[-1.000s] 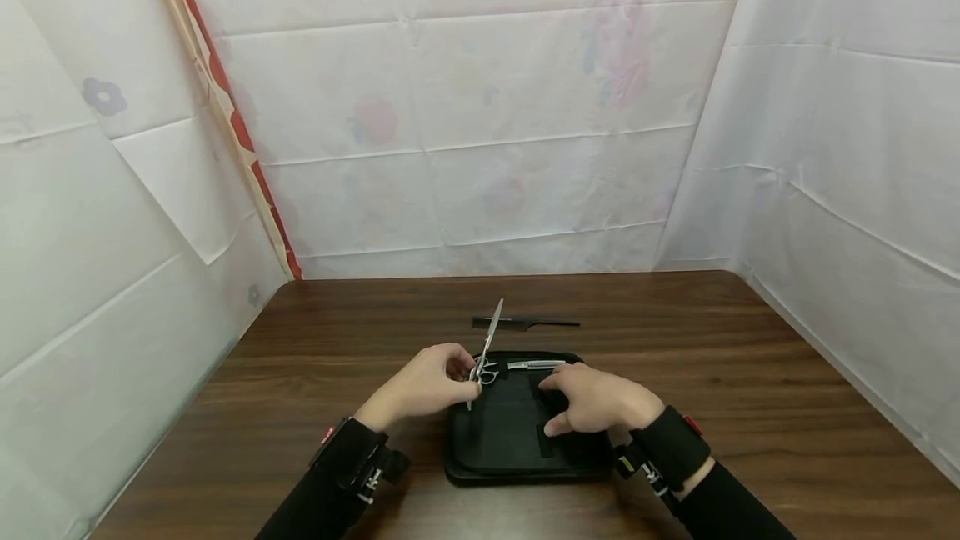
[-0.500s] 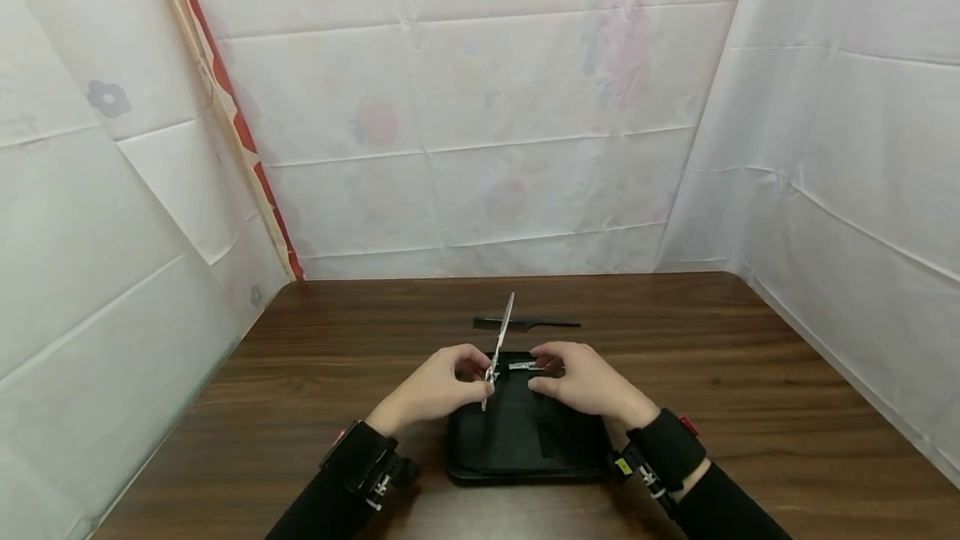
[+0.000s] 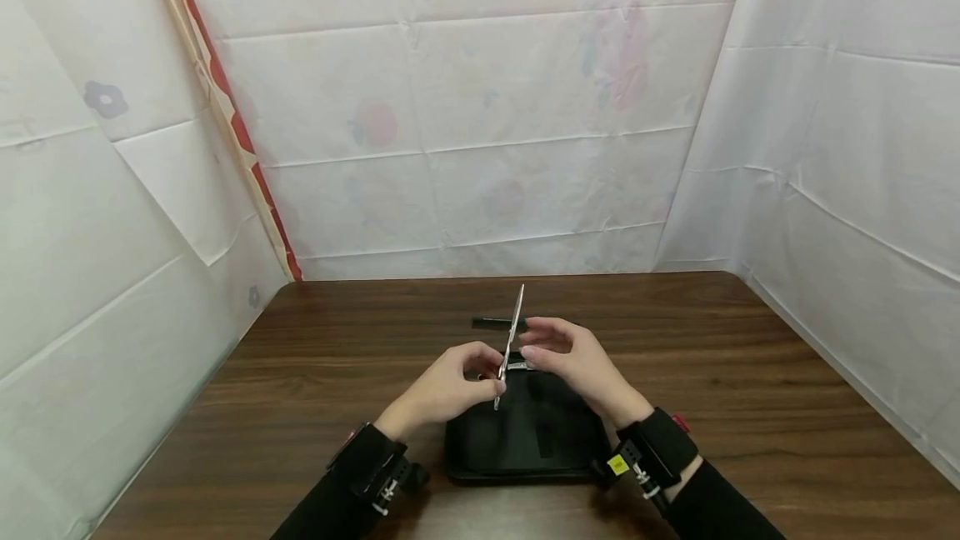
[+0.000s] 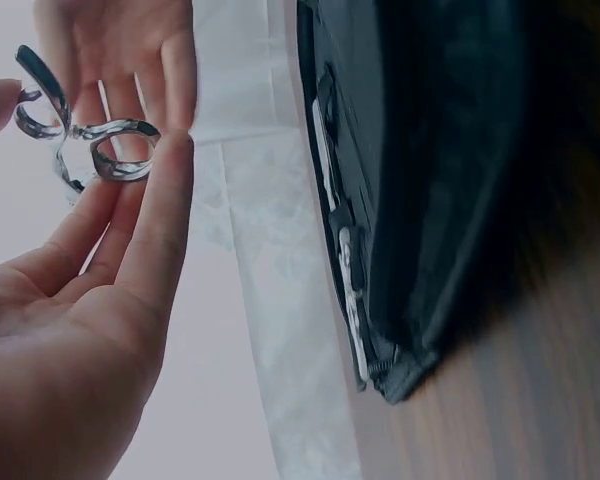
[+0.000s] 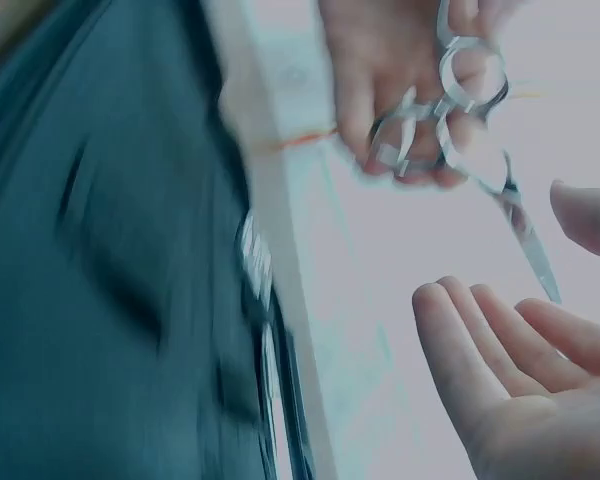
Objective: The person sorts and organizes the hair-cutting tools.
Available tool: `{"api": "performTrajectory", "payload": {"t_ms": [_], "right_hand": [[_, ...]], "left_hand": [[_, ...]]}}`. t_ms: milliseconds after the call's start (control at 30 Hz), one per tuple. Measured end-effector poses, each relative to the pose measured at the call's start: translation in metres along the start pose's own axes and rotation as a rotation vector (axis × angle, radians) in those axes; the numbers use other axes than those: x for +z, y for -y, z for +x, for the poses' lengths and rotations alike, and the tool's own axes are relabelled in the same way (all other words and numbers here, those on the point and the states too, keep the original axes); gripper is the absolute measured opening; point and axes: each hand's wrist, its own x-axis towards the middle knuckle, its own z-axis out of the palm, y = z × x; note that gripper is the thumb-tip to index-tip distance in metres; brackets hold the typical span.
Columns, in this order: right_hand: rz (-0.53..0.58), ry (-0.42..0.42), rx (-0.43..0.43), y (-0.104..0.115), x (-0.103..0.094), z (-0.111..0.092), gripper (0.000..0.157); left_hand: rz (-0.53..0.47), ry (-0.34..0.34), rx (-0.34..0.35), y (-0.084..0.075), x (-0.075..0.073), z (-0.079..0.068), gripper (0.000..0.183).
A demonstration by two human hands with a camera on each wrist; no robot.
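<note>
In the head view my left hand (image 3: 450, 382) pinches a pair of silver hairdressing scissors (image 3: 513, 330) near the finger rings. The blades point up and slightly right, above the far part of a black case (image 3: 495, 440). My right hand (image 3: 581, 365) is just right of the blades, its fingers and thumb apart and relaxed. From the right wrist, the blade (image 5: 527, 245) tip points into the gap between right thumb and fingers. The left wrist view shows a ring (image 4: 126, 168) by the left fingers. A second silver tool (image 3: 519, 366) lies along the case's far side, partly covered by the hands.
Behind the case a black comb (image 3: 487, 323) lies on the brown wooden table (image 3: 337, 340), its tail hidden by the right hand. White sheeting (image 3: 480, 148) hangs behind the table and at both sides.
My left hand has carried the scissors to the right and slightly higher, their blades now standing steeper. My right hand has lifted off the case and moved up and left towards the blades.
</note>
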Motion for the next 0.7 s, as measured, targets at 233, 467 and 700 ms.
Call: {"api": "performTrajectory", "payload": {"t_ms": [233, 467, 700], "right_hand": [[0.212, -0.061, 0.038, 0.008, 0.007, 0.001, 0.058], [0.266, -0.122, 0.072, 0.013, 0.011, 0.002, 0.052], [0.298, -0.105, 0.075, 0.014, 0.011, 0.002, 0.050]], "left_hand": [[-0.022, 0.007, 0.022, -0.008, 0.009, 0.003, 0.032], [-0.021, 0.021, 0.023, -0.008, 0.012, 0.006, 0.034], [-0.035, -0.002, 0.045, -0.004, 0.012, 0.007, 0.034]]}}
